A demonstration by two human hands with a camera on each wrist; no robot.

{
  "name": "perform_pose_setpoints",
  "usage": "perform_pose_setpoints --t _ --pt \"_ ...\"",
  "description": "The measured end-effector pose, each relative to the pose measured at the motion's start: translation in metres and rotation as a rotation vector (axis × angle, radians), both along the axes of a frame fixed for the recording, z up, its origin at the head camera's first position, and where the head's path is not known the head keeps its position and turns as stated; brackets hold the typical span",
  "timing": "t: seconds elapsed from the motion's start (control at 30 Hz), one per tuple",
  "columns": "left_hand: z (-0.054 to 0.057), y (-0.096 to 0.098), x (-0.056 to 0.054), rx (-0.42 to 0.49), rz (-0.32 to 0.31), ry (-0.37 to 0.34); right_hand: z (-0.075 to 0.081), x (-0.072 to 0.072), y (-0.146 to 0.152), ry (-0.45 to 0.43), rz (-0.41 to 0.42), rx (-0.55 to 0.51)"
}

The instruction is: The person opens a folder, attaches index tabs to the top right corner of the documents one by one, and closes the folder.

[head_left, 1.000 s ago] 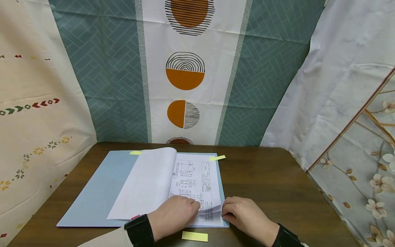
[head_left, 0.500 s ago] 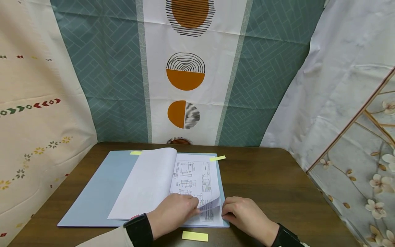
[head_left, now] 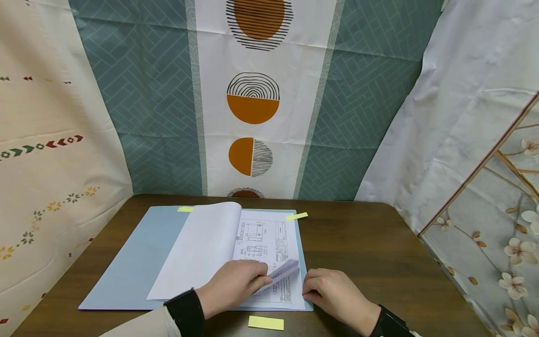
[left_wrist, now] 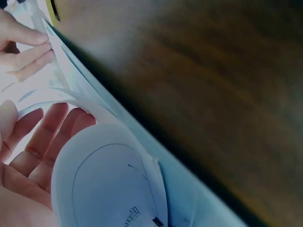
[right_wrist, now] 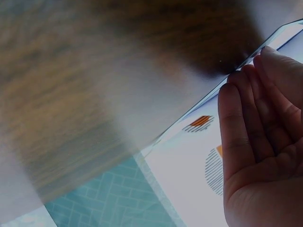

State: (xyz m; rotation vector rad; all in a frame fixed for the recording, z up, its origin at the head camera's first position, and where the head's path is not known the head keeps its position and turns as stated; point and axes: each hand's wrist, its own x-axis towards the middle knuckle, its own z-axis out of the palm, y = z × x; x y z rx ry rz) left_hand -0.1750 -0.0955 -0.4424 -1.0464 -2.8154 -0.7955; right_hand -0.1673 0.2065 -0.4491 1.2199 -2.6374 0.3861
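Patterned hangings shut the room in — a teal one (head_left: 156,93) with an orange-disc strip behind, a cream one (head_left: 50,187) and a flowered one (head_left: 467,154) at the sides, all cut off above. The dark wooden desk (head_left: 358,238) runs out of sight towards me. On it lies an open blue folder (head_left: 126,271), white pages (head_left: 198,252) turned over leftwards, a drawing sheet (head_left: 261,229) at right, its print too small to read. The left hand (head_left: 236,283) pinches a curled page (head_left: 286,270) between thumb and fingers, hiding part of the sheet. The right hand (head_left: 337,292) touches the folder's right edge, fingers together — whether they grip it, I can't tell. A yellow strip (head_left: 266,323) lies just in front.
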Motion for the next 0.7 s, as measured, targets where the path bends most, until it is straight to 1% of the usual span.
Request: perform_pose_setpoints --t 0.17,0.27,0.33,0.37,0.4,0.47,0.5,0.63,0.7 --pt "0.002 -0.001 -0.001 0.035 -0.015 -0.017 -0.001 -0.001 0.000 0.017 0.008 0.002" --pt "0.004 -0.001 0.000 0.032 -0.003 -0.010 -0.002 -0.001 0.000 0.047 0.016 0.010" --pt "0.005 0.000 0.002 0.015 0.015 0.012 -0.002 -0.001 0.001 0.064 0.022 0.012" --pt "0.005 0.000 0.003 0.000 0.024 0.034 -0.002 -0.001 0.001 0.067 0.024 0.010" --pt "0.006 0.001 0.004 -0.016 0.031 0.065 -0.003 -0.001 0.001 0.068 0.026 0.009" --pt "0.007 0.002 0.006 -0.050 0.043 0.154 -0.002 -0.001 0.001 0.066 0.027 0.007" --pt "0.008 0.002 0.007 -0.065 0.047 0.209 -0.002 -0.001 0.001 0.061 0.027 0.006" --pt "0.009 -0.001 0.011 -0.142 0.064 0.474 0.000 -0.001 0.002 0.016 0.019 -0.001" --pt "0.009 -0.004 0.012 -0.182 0.075 0.580 0.001 -0.002 0.002 -0.011 0.014 -0.003"
